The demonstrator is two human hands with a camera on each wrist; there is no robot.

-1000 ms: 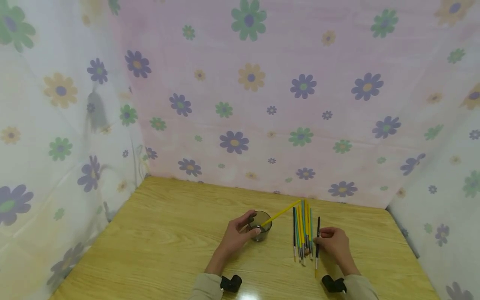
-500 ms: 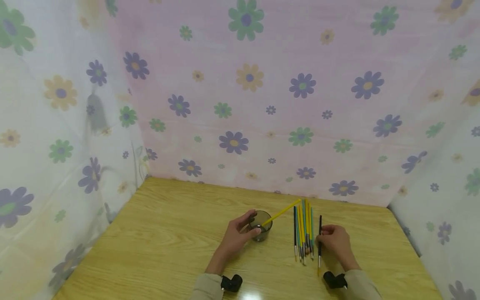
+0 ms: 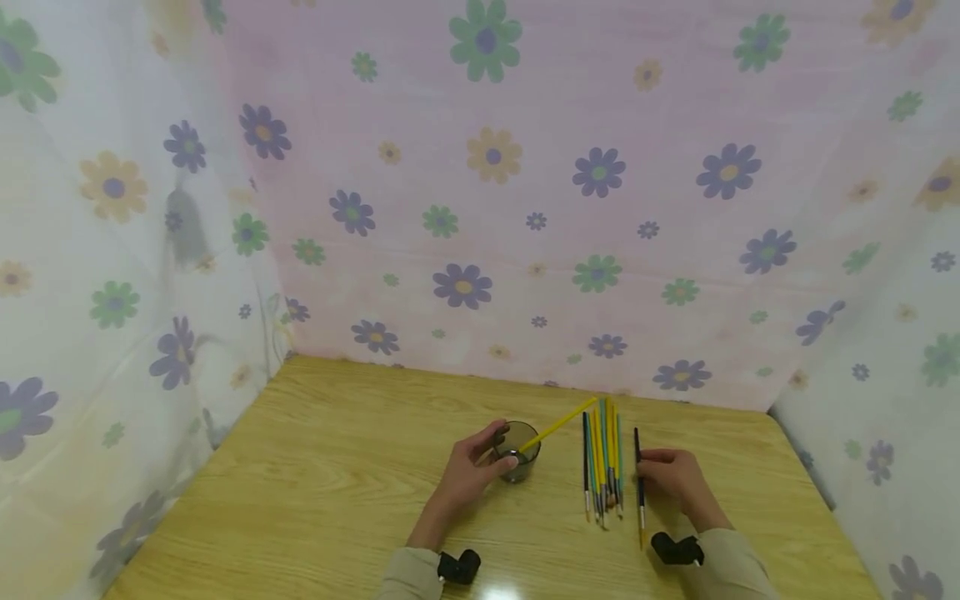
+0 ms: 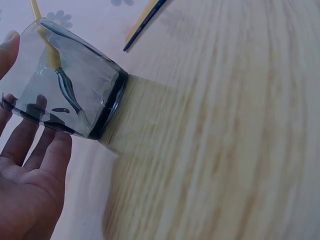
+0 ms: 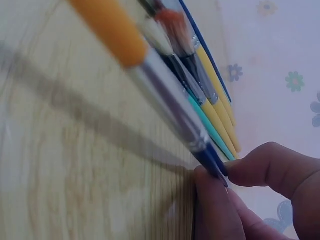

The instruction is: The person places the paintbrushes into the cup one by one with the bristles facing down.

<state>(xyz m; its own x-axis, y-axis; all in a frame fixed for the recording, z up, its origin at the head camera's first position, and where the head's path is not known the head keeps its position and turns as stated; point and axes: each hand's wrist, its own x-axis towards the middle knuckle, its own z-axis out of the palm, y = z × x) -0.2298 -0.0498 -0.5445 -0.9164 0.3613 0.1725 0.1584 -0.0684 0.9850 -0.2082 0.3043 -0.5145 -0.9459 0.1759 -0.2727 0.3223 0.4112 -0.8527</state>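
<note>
My left hand holds a smoky, see-through glass, thumb on the near side and fingers around the other. Inside the glass leans a yellow-handled paintbrush; its dark ferrule and pale bristles point to the glass bottom in the left wrist view. My right hand pinches a dark-handled paintbrush between thumb and fingers. This brush has a silver ferrule and orange bristles, which point toward me. Its far handle end is hidden by the fingers in the right wrist view.
Between the hands lies a bundle of several paintbrushes, with yellow, teal and black handles, bristles toward me. The wood-grain table meets a flowered cloth backdrop at the back and both sides.
My right hand has moved slightly right, away from the bundle, with the dark paintbrush, whose bristle end has swung a little to the right. My left hand and the glass stay put.
</note>
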